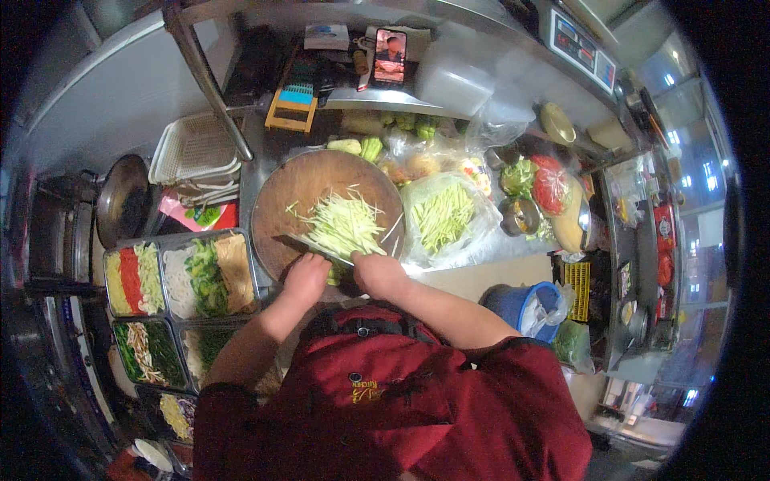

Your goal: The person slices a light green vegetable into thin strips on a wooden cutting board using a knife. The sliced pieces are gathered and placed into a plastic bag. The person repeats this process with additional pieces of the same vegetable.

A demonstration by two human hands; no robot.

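Observation:
A pile of pale green vegetable shreds (343, 222) lies on the round wooden chopping block (286, 180). My right hand (378, 274) grips the handle end of a kitchen knife (325, 251), whose blade slants along the near side of the pile. Just left of it, my left hand (308, 279) is curled with its fingertips close to the blade. A small green vegetable piece (332, 276) shows between the hands; whether the left fingers hold it is hidden. To the right of the block, an open clear plastic bag (484, 219) contains more green shreds (444, 216).
Metal trays of cut vegetables (165, 282) stand left, below white baskets (195, 150). Whole green vegetables (371, 148) and a metal bowl (520, 216) lie beyond and right. A mandoline grater (293, 105) and phone (390, 57) rest above; a blue bin (532, 309) stands lower right.

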